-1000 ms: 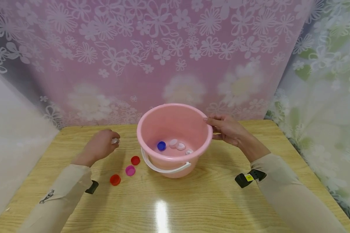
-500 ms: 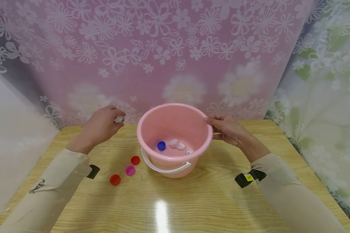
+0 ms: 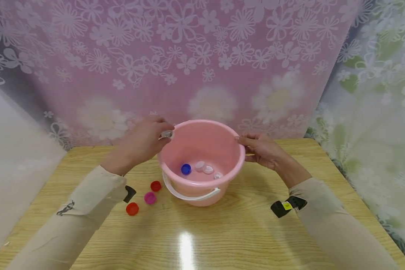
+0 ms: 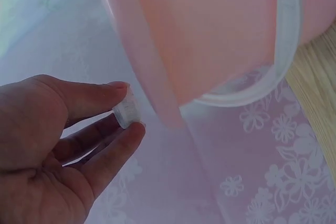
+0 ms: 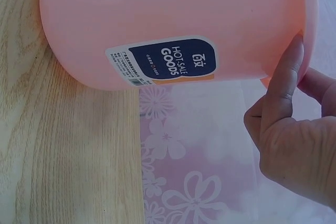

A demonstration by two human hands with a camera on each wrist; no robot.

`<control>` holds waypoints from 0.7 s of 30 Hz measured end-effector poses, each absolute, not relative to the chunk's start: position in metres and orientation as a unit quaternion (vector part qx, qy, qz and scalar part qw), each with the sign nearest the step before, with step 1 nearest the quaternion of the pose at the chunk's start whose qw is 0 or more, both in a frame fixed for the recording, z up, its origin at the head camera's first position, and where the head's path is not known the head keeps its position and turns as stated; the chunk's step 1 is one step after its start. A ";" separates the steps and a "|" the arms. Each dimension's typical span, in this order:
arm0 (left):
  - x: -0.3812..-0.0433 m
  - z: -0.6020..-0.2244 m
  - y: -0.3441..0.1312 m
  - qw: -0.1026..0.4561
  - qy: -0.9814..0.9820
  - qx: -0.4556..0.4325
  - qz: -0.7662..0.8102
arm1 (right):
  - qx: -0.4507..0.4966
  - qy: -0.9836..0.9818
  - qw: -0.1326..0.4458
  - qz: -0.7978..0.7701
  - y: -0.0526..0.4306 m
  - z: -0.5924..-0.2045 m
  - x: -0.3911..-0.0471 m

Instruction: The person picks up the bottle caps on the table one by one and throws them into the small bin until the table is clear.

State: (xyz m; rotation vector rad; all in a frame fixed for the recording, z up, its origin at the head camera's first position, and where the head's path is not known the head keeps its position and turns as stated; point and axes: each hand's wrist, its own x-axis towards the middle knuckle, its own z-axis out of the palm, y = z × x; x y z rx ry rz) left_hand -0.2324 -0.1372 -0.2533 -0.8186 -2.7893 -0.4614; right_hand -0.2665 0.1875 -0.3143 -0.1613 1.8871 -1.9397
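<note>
A pink bucket [image 3: 202, 150] stands on the table, its white handle [image 3: 192, 197] hanging down at the front. My left hand [image 3: 138, 142] pinches a whitish bottle cap [image 4: 126, 110] between thumb and fingers, right at the bucket's left rim. On the far side, my right hand [image 3: 261, 150] grips the rim, thumb over the edge and fingers against the outer wall [image 5: 157, 19]. Inside the bucket lie a blue cap [image 3: 186, 169] and several white caps [image 3: 208, 170]. To its left on the wood are two red caps [image 3: 132, 209] and a magenta cap [image 3: 150, 198].
The wooden table [image 3: 239, 232] ends at the back against a pink flowered curtain [image 3: 202, 56]. White and green flowered cloth [image 3: 381, 112] hangs at the right. A label [image 5: 173, 61] is stuck on the bucket's side.
My left hand has risen from over the table and moved right to the bucket's rim, carrying the whitish bottle cap. My right hand keeps its grip on the rim.
</note>
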 end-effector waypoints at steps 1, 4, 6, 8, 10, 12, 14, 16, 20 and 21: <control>-0.233 -0.254 -0.134 0.095 -0.943 -0.280 -0.154 | -0.058 0.679 0.214 -0.700 0.187 -0.314 -0.266; -0.238 -0.257 -0.128 0.086 -0.939 -0.298 -0.151 | -0.055 0.676 0.215 -0.703 0.187 -0.315 -0.267; -0.241 -0.260 -0.124 0.080 -0.935 -0.312 -0.151 | -0.055 0.673 0.217 -0.705 0.187 -0.315 -0.267; -0.245 -0.263 -0.121 0.069 -0.931 -0.323 -0.153 | -0.055 0.672 0.217 -0.706 0.188 -0.315 -0.267; -0.249 -0.266 -0.119 0.059 -0.929 -0.331 -0.154 | -0.055 0.671 0.217 -0.707 0.188 -0.315 -0.266; -0.253 -0.271 -0.117 0.049 -0.927 -0.336 -0.156 | -0.054 0.671 0.217 -0.707 0.188 -0.315 -0.266; -0.256 -0.275 -0.117 0.048 -0.925 -0.342 -0.156 | -0.053 0.672 0.216 -0.706 0.187 -0.314 -0.266; -0.260 -0.280 -0.116 0.054 -0.922 -0.351 -0.156 | -0.054 0.673 0.216 -0.706 0.187 -0.314 -0.266; -0.265 -0.286 -0.116 0.065 -0.917 -0.367 -0.145 | -0.053 0.673 0.214 -0.706 0.186 -0.314 -0.266; -0.266 -0.287 -0.115 0.066 -0.915 -0.371 -0.143 | -0.054 0.673 0.214 -0.706 0.186 -0.314 -0.266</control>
